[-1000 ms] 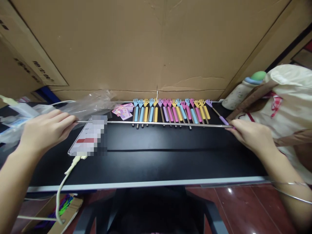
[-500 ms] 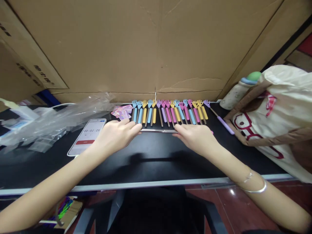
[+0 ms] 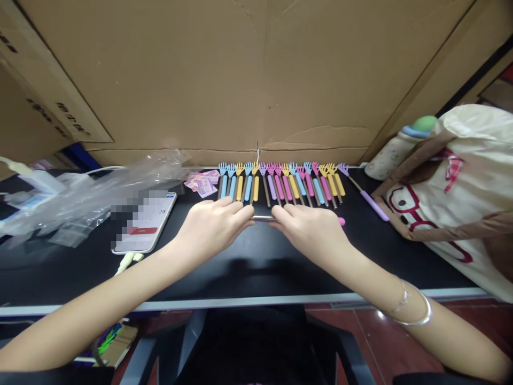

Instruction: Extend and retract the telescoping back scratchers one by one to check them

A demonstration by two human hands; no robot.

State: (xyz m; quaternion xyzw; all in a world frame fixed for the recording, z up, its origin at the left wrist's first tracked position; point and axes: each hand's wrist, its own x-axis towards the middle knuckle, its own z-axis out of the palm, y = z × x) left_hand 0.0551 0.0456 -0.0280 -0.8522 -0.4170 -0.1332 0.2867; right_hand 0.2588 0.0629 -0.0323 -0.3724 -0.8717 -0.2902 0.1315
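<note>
Between my two closed hands runs the metal rod of a telescopic back scratcher (image 3: 263, 218), held level above the black table. My left hand (image 3: 214, 223) wraps its left part, and my right hand (image 3: 312, 229) grips the right part. A pink tip pokes out past the right hand; the claw end is hidden. Just beyond my hands, several back scratchers (image 3: 240, 188) in blue, yellow, pink and purple lie in a row, claws pointing away from me. One more, with a purple handle (image 3: 374, 206), lies slanted and extended at the right.
To the left are a phone (image 3: 154, 224) with a cable, crumpled clear plastic bags (image 3: 132, 184) and pink cards (image 3: 201, 183). A cloth bag (image 3: 473, 160) and a bottle (image 3: 388, 155) stand at the right. Cardboard (image 3: 256, 80) walls the back; the table's pale edge (image 3: 256, 302) runs in front.
My hands have come closer together along the rod, so less bare metal shows between them. The left hand moved right; the right hand shifted slightly left. The row of back scratchers stays in place.
</note>
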